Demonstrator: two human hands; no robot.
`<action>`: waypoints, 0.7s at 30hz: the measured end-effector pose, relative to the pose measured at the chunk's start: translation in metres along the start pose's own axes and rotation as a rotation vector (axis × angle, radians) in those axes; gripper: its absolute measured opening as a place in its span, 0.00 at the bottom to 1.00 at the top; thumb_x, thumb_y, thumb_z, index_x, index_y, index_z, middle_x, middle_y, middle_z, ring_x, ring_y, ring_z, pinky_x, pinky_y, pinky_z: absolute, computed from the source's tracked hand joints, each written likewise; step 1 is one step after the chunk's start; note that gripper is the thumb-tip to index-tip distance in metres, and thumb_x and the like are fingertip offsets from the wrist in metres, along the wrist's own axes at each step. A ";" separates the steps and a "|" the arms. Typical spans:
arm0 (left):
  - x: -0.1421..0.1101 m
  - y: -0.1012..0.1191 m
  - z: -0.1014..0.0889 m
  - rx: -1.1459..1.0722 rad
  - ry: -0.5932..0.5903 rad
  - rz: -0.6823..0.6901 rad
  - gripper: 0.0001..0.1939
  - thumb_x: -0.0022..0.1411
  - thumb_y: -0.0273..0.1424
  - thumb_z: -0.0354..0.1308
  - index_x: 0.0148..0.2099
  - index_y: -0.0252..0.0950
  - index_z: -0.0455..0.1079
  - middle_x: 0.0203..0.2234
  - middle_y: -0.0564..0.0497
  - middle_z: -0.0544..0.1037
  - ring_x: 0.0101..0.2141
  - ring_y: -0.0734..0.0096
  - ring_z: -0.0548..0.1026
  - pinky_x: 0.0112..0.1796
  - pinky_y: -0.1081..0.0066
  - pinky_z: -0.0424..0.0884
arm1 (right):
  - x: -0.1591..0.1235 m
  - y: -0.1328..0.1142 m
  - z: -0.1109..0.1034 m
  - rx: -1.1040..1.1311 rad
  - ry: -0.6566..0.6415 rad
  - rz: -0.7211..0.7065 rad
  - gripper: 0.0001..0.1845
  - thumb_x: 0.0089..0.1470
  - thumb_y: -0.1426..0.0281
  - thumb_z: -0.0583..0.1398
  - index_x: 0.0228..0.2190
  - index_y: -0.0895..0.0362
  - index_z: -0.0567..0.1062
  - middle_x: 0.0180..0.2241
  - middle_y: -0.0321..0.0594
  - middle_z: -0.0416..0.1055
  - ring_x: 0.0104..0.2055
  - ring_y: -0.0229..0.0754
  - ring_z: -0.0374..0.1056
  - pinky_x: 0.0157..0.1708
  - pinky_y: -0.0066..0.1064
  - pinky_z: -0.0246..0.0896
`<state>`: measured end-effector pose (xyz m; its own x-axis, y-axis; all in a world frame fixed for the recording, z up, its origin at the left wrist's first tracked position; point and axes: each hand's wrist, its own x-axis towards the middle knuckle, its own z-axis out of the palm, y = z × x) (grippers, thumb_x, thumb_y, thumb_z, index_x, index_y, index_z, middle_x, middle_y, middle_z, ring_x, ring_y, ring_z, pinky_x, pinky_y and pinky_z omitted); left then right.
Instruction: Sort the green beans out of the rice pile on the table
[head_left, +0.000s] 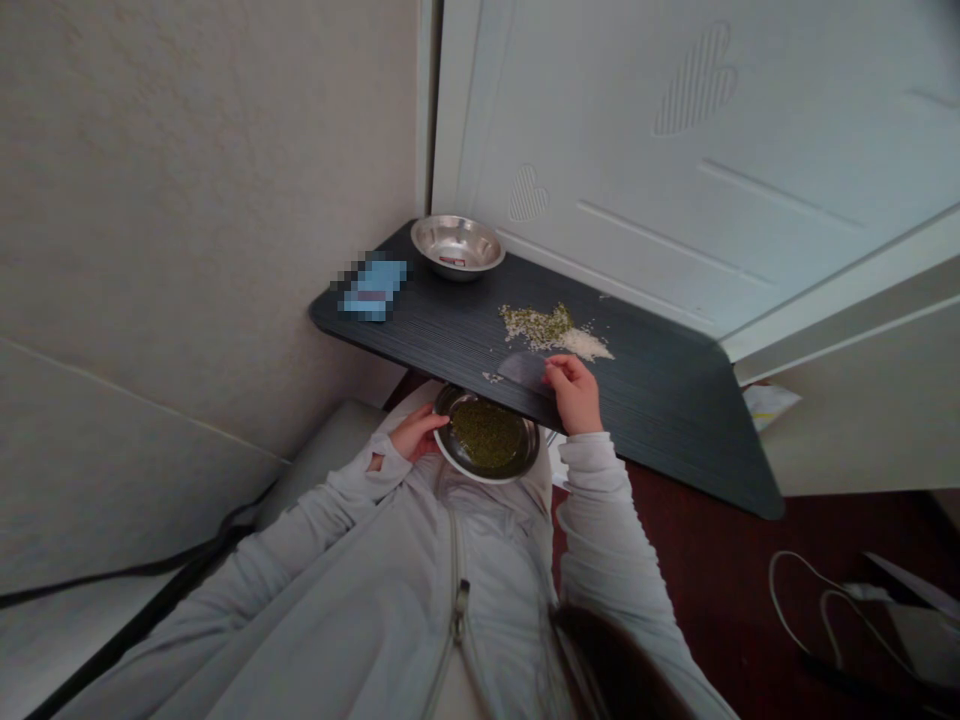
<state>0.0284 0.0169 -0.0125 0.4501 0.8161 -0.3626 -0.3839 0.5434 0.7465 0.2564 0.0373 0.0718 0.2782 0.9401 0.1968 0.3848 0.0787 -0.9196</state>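
Note:
My left hand (417, 434) grips the rim of a steel bowl (529, 455) that rests on my lap, partly under the table's near edge. Green mung beans (487, 434) cover its bottom. Between the thumb and fingers of my right hand (574, 392) is a thin translucent plastic scraper (520, 370), held low over the tabletop near the edge. Just beyond it lies a spread pile of mung beans mixed with white rice (536, 325), with mostly plain rice (587, 345) on its right side. A few white grains (492, 377) lie left of the scraper.
An unfilled steel bowl (457, 248) stands at the back of the dark table (675, 410). A blue, blurred-out object (373, 290) lies at its left end. A wall (210, 200) and a white door (637, 130) border the table. White cables (795, 580) lie at the lower right.

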 end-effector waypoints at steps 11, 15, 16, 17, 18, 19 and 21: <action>0.000 -0.001 0.000 -0.006 0.000 0.006 0.16 0.44 0.29 0.56 0.40 0.37 0.63 0.27 0.51 0.73 0.29 0.65 0.71 0.30 0.66 0.66 | -0.002 -0.005 -0.001 0.054 -0.058 0.015 0.08 0.39 0.67 0.54 0.24 0.58 0.66 0.15 0.30 0.61 0.20 0.31 0.56 0.22 0.24 0.50; -0.001 0.001 0.001 -0.026 -0.016 0.014 0.16 0.44 0.28 0.55 0.40 0.36 0.63 0.26 0.51 0.73 0.28 0.67 0.70 0.30 0.66 0.66 | -0.003 -0.005 -0.001 0.035 -0.083 0.014 0.08 0.39 0.67 0.54 0.24 0.58 0.67 0.15 0.30 0.61 0.19 0.31 0.56 0.22 0.24 0.50; 0.000 0.000 0.001 -0.029 -0.020 0.015 0.16 0.45 0.28 0.55 0.40 0.36 0.63 0.26 0.52 0.73 0.28 0.67 0.70 0.30 0.66 0.66 | -0.003 -0.005 -0.001 0.033 -0.103 0.012 0.08 0.39 0.67 0.54 0.24 0.58 0.67 0.15 0.30 0.61 0.19 0.31 0.56 0.22 0.24 0.50; 0.000 0.000 0.001 -0.030 -0.024 0.014 0.16 0.45 0.28 0.55 0.40 0.36 0.63 0.26 0.52 0.72 0.28 0.67 0.70 0.30 0.65 0.66 | -0.004 -0.005 -0.001 0.032 -0.124 0.010 0.08 0.39 0.67 0.54 0.24 0.58 0.67 0.15 0.30 0.61 0.19 0.31 0.56 0.22 0.24 0.49; 0.000 0.000 0.001 -0.030 -0.025 0.012 0.16 0.45 0.28 0.55 0.40 0.36 0.63 0.26 0.52 0.72 0.28 0.67 0.70 0.30 0.65 0.66 | -0.004 -0.006 -0.002 0.032 -0.143 0.007 0.07 0.39 0.67 0.54 0.24 0.58 0.67 0.15 0.30 0.61 0.19 0.30 0.55 0.21 0.24 0.49; 0.000 0.000 0.001 -0.029 -0.022 0.011 0.16 0.45 0.28 0.55 0.40 0.37 0.63 0.26 0.52 0.73 0.28 0.67 0.70 0.31 0.65 0.66 | -0.005 -0.006 -0.002 0.034 -0.155 0.005 0.07 0.39 0.68 0.54 0.24 0.58 0.67 0.15 0.30 0.60 0.19 0.30 0.55 0.21 0.23 0.49; 0.000 0.000 0.000 -0.026 -0.016 0.007 0.16 0.45 0.28 0.55 0.39 0.37 0.64 0.26 0.52 0.73 0.28 0.66 0.71 0.31 0.65 0.66 | -0.005 -0.007 -0.002 0.045 -0.156 0.001 0.07 0.39 0.68 0.54 0.24 0.58 0.67 0.15 0.30 0.60 0.18 0.30 0.55 0.21 0.23 0.48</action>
<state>0.0288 0.0169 -0.0129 0.4599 0.8168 -0.3484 -0.4075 0.5427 0.7344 0.2538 0.0310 0.0778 0.1376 0.9800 0.1436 0.3436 0.0888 -0.9349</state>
